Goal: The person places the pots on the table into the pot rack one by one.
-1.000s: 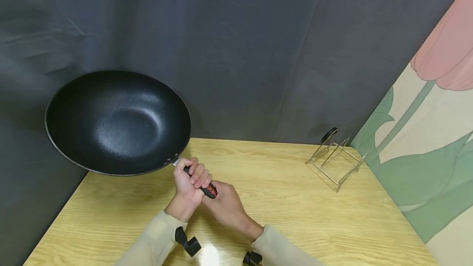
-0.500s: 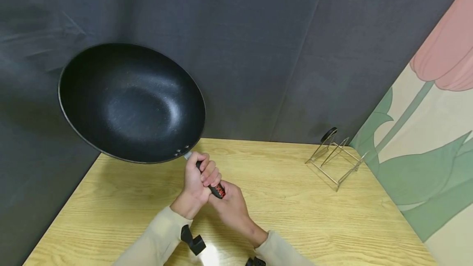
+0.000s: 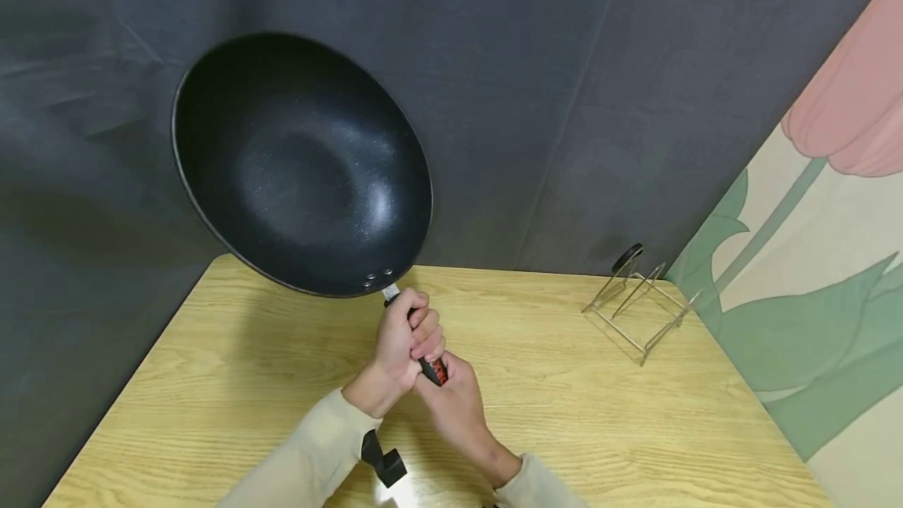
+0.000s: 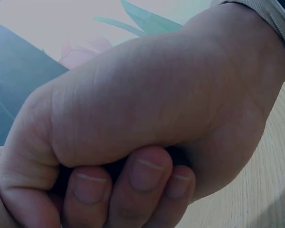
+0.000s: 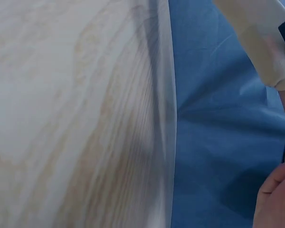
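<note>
A large black wok [image 3: 303, 171] is held up over the left part of the table, its dark inside facing me and its rim tilted. My left hand [image 3: 404, 343] grips its black handle with curled fingers, close below the metal neck. In the left wrist view, the fingertips [image 4: 140, 178] fold back toward the palm over a dark bit of handle. My right hand [image 3: 455, 410] is against the left one and holds the handle's red-marked end [image 3: 435, 371]; its fingers are mostly hidden. Only part of a hand shows at the right wrist view's lower right edge.
A wire rack [image 3: 618, 328] with a black round piece [image 3: 627, 259] stands at the table's back right. The wooden table [image 3: 550, 414] meets a dark grey curtain [image 3: 494, 100] behind and a flower-patterned cloth [image 3: 818, 320] at right.
The wok has risen and shifted right, tilting more upright as it turned. Both hands have moved a little to the right with its handle, keeping their hold. The rack stays put.
</note>
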### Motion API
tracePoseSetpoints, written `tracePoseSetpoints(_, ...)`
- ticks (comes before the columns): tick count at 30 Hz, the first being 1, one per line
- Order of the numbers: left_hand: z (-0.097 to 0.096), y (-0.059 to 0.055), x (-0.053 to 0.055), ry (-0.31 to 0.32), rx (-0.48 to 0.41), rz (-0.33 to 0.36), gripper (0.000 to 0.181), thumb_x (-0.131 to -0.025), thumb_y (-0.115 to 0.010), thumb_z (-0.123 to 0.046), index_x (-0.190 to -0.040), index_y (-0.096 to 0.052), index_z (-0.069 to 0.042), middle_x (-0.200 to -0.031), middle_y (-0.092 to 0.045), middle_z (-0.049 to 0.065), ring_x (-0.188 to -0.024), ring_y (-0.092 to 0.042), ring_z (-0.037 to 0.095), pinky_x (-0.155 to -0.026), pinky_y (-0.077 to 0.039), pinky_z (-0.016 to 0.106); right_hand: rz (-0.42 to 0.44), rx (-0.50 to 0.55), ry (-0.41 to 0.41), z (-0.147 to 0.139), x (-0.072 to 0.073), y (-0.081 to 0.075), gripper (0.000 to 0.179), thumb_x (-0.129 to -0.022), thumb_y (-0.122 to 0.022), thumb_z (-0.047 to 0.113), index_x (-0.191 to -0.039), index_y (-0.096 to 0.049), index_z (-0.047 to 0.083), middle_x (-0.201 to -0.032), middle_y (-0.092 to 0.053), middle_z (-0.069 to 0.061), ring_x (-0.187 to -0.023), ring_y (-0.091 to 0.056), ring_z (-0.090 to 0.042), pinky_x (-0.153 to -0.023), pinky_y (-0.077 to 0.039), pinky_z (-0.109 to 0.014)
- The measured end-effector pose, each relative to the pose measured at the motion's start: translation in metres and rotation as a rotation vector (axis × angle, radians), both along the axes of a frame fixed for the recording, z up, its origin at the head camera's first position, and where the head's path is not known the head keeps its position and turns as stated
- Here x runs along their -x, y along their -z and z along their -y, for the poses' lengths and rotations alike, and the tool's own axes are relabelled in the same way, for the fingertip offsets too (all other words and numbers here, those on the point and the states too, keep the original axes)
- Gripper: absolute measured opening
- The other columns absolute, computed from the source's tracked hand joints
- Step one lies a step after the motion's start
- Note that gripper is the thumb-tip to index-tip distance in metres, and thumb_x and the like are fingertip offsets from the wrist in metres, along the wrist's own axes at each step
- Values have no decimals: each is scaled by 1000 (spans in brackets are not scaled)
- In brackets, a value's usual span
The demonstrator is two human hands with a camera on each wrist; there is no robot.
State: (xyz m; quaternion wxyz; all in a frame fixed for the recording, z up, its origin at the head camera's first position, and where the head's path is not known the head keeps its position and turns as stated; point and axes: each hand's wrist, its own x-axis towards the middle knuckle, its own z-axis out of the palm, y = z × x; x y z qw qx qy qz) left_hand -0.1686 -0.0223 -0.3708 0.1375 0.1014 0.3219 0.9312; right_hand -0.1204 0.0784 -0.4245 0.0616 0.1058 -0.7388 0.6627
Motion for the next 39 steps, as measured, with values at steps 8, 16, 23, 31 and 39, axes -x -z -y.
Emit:
tracePoseSetpoints(8, -13, -6, 0, 39, 98, -23, 38, -92, -41, -11, -57, -29, -22, -43, -31, -11, -33, -29, 1, -35, -26, 17, -61, 94, 38, -4, -2, 7, 13, -82, -70, -4, -76, -58, -3, -60, -41, 9, -52, -36, -4, -49, -29, -18)
tracePoseSetpoints(16, -30, -14, -1, 104, 187, -39, 41, -90, -45, -13, -53, -30, -22, -41, -30, -10, -33, -28, 1, -36, -25, 17, -61, 102, 110, -15, -7, 5, 17, -81, -69, -5, -72, -56, -2, -56, -40, 7, -49, -37, -5, -46, -29, -18)
tracePoseSetpoints(23, -46, -19, -4, 142, 251, -61, 39, -87, -45, -12, -53, -28, -21, -41, -29, -10, -33, -27, 2, -36, -24, 18, -37, 180, 126, -25, -13, 4, 18, -82, -63, -11, -72, -50, -4, -51, -38, 9, -41, -33, -2, -38, -26, -15)
tracePoseSetpoints(31, -70, -24, -4, 158, 303, -98, 42, -88, -46, -10, -50, -29, -19, -40, -27, -7, -32, -26, 5, -34, -25, 21, -52, 268, 148, -39, -19, -1, 23, -80, -57, -15, -68, -41, -4, -48, -37, 10, -37, -31, -1, -33, -25, -16)
tracePoseSetpoints(39, -97, -29, -6, 172, 346, -86, 44, -87, -50, -9, -48, -30, -14, -41, -26, -4, -32, -25, 8, -34, -24, 22, -80, 288, 196, -60, -23, -3, 30, -79, -51, -20, -63, -38, 3, -46, -35, 9, -35, -29, -3, -29, -23, -20)
